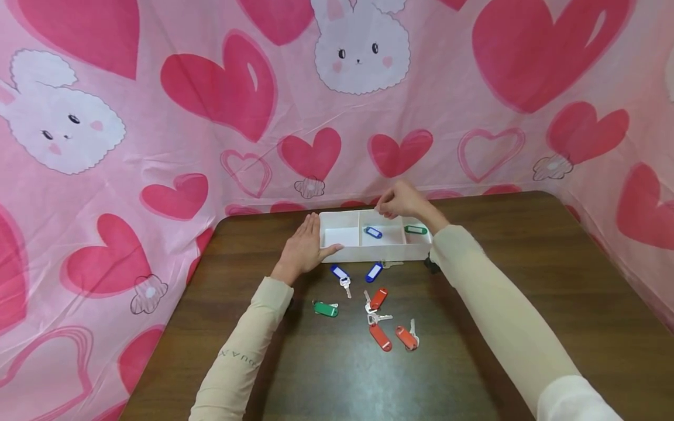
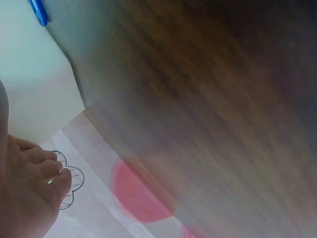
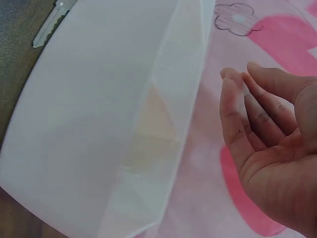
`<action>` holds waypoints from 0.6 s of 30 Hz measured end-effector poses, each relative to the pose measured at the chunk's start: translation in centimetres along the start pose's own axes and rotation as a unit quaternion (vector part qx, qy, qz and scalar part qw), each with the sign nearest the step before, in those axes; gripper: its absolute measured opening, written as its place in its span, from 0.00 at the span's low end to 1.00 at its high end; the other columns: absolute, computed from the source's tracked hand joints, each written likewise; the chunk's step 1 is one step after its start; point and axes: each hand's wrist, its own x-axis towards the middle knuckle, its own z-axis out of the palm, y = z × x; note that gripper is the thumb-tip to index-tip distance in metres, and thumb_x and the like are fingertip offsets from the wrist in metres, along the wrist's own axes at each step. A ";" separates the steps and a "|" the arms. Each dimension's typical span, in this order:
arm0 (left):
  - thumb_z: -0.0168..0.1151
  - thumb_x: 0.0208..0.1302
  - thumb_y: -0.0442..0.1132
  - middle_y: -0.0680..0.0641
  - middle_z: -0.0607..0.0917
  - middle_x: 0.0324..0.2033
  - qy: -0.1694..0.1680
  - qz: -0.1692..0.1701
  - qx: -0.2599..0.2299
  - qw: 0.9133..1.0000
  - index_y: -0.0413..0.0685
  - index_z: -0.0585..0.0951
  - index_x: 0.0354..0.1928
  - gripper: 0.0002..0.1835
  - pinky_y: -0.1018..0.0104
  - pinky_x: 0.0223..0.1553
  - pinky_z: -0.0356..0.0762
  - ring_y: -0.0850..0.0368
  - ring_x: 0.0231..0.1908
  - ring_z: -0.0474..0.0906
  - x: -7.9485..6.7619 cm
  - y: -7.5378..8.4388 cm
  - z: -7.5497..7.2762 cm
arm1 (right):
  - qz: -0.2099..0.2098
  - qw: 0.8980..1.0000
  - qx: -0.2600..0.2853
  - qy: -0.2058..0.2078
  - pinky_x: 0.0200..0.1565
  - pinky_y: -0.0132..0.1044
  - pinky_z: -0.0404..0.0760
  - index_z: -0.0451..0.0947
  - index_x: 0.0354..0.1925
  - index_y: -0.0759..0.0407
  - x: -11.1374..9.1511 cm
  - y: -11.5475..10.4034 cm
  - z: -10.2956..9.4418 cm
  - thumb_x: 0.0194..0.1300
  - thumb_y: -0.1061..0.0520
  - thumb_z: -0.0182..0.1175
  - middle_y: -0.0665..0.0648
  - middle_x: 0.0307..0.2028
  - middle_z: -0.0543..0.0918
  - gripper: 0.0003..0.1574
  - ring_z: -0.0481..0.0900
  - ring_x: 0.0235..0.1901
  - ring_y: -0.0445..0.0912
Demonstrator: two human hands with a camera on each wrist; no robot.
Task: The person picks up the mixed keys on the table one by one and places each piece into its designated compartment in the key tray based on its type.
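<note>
A white divided tray (image 1: pixel 389 252) stands near the table's back edge. My left hand (image 1: pixel 302 248) rests against its left end, fingers straight, thumb over the front wall. Above the back wall at the middle compartment hovers my right hand (image 1: pixel 402 200); its fingers are loosely bent, and the right wrist view shows nothing between thumb and fingertips. A blue key tag (image 1: pixel 373 232) lies in the middle compartment, a green key tag (image 1: pixel 415 230) in the right one. I cannot make out their keys. The left compartment's visible floor is bare.
In front of the tray lie two blue-tagged keys (image 1: pixel 374 272), a green-tagged key (image 1: pixel 326 309) and three red-tagged keys (image 1: pixel 380 337). A small black object (image 1: pixel 432 265) sits by the tray's front right corner. A pink heart-patterned cloth (image 1: pixel 310 117) hangs behind the wooden table (image 1: pixel 337 386).
</note>
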 end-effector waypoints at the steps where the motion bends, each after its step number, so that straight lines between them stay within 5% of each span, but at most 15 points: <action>1: 0.45 0.66 0.81 0.38 0.53 0.84 -0.001 -0.001 0.000 1.000 0.37 0.47 0.84 0.63 0.49 0.82 0.56 0.42 0.85 0.48 0.0 0.0 0.0 | -0.003 1.000 -0.002 0.002 0.50 0.46 0.92 0.90 0.49 0.64 -0.2 -0.2 -0.1 0.73 0.57 0.67 0.66 0.45 0.91 0.13 0.88 0.39 0.54; 8: 0.45 0.66 0.81 0.39 0.51 0.84 -0.004 -0.005 -0.006 1.000 0.38 0.46 0.84 0.63 0.49 0.82 0.57 0.43 0.85 0.47 0.0 0.1 -0.1 | -0.028 0.999 -0.016 0.007 0.46 0.42 0.91 0.90 0.49 0.61 -1.4 -1.7 -0.4 0.71 0.55 0.69 0.66 0.46 0.90 0.13 0.88 0.43 0.59; 18: 0.46 0.66 0.81 0.38 0.52 0.84 -0.005 -0.005 -0.007 1.000 0.38 0.47 0.84 0.63 0.49 0.82 0.56 0.42 0.85 0.47 0.2 0.2 -0.1 | -0.069 0.997 -0.039 0.021 0.44 0.39 0.90 0.90 0.48 0.60 -3.9 -2.2 -0.9 0.71 0.56 0.69 0.63 0.42 0.91 0.11 0.86 0.37 0.51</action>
